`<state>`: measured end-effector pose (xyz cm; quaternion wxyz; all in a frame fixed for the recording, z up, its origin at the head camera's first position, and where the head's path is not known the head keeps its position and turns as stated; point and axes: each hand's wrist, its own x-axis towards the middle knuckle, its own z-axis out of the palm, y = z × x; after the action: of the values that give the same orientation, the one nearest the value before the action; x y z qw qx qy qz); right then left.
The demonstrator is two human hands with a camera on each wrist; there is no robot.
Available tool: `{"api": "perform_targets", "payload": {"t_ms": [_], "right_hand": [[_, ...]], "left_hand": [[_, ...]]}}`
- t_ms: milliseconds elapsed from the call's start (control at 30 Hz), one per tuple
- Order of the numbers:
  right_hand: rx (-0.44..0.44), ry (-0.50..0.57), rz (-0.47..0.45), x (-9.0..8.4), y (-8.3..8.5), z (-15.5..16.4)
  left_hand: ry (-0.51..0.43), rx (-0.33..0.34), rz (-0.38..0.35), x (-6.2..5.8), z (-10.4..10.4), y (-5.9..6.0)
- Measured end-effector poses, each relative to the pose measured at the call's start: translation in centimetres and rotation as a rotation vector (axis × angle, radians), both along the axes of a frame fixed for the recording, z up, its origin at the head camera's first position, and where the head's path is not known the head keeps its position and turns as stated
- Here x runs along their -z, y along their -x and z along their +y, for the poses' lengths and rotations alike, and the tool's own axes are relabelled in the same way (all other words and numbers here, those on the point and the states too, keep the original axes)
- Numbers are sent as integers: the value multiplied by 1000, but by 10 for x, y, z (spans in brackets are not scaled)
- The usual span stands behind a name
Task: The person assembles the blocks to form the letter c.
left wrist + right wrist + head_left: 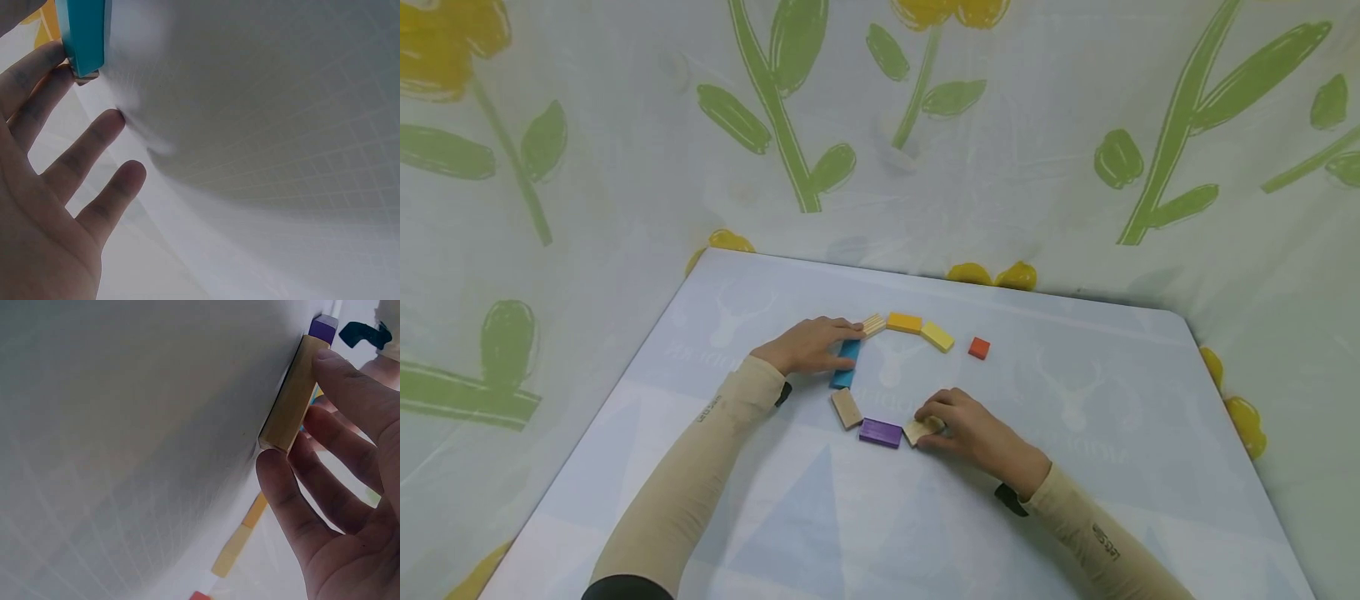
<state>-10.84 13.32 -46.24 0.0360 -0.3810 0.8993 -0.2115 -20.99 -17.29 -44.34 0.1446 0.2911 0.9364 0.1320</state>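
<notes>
Seven flat blocks ring our hands: our right hand [973, 429] pinches the pale wooden block [922, 430] beside the purple block [880, 432], left hand's [808, 344] straight fingers steadying the blue block [846, 364]; next, we judge, nudging it flush.

Both arms wear snug beige sleeves [685, 483] with small dark lettering. A black strap [783, 393] circles each wrist.

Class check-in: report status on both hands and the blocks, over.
Left hand flat, touching blue block. Right hand pinching natural wood block beside purple block. Red block apart; nothing in the way.
</notes>
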Motion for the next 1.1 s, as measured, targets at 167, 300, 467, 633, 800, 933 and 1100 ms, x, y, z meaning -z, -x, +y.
{"api": "perform_targets", "payload": {"t_ms": [167, 300, 467, 633, 800, 933, 1100], "right_hand": [[2, -4, 12, 0, -1, -1], [2, 3, 19, -1, -1, -1], [5, 3, 26, -1, -2, -1], [10, 1, 29, 0, -3, -2], [7, 6, 40, 1, -4, -1], [0, 10, 51, 1, -4, -1], [-10, 11, 55, 1, -4, -1]], "left_hand": [[-5, 6, 2, -1, 0, 0], [-5, 11, 9, -1, -1, 0], [-7, 7, 9, 0, 0, 0], [-8, 3, 4, 0, -1, 0], [-7, 6, 5, 0, -1, 0], [-10, 14, 11, 0, -1, 0], [-10, 14, 16, 1, -1, 0]]}}
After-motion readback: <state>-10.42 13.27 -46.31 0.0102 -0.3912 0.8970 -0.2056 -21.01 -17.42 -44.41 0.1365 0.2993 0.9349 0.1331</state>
